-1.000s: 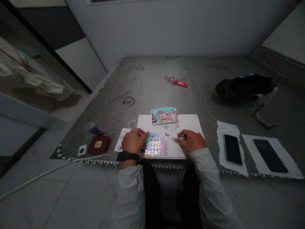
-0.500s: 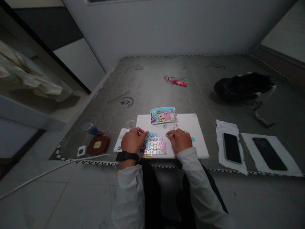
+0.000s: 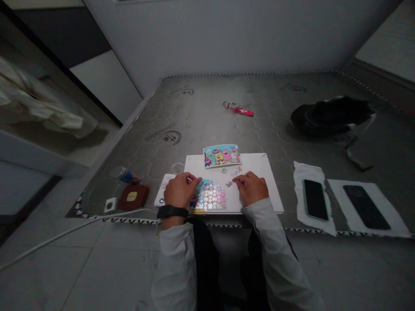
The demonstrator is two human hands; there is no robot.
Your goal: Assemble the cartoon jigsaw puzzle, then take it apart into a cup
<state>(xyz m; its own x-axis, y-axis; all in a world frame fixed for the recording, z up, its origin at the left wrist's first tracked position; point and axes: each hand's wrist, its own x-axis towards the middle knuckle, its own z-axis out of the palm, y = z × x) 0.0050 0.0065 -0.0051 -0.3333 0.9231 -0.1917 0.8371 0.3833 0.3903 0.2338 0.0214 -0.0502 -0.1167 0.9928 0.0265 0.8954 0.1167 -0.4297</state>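
A partly assembled jigsaw puzzle (image 3: 211, 196) with shiny pieces lies on a white board (image 3: 256, 162). My left hand (image 3: 181, 190) rests at its upper left corner, thumb and fingertips drawn together; whatever is between them is hidden. Right of the puzzle, my right hand (image 3: 253, 188) has its thumb and index finger bent at a small pink puzzle piece (image 3: 229, 184), the fingertips touching its right side. Loose puzzle pieces (image 3: 236, 172) lie just beyond that hand. A cartoon picture card (image 3: 222, 156) lies across the board's far edge.
To the left are a brown case (image 3: 133, 197), a can (image 3: 125, 174), a white plug (image 3: 111, 204) and a cable (image 3: 81, 226). Two phones (image 3: 315, 199) lie on white sheets at right. A dark cap (image 3: 330, 116) and red wrapper (image 3: 239, 109) lie farther back.
My right hand has shifted right, away from the puzzle's edge, and the pink piece now shows at its fingertips. It now covers the blue pieces. My left hand has stayed put.
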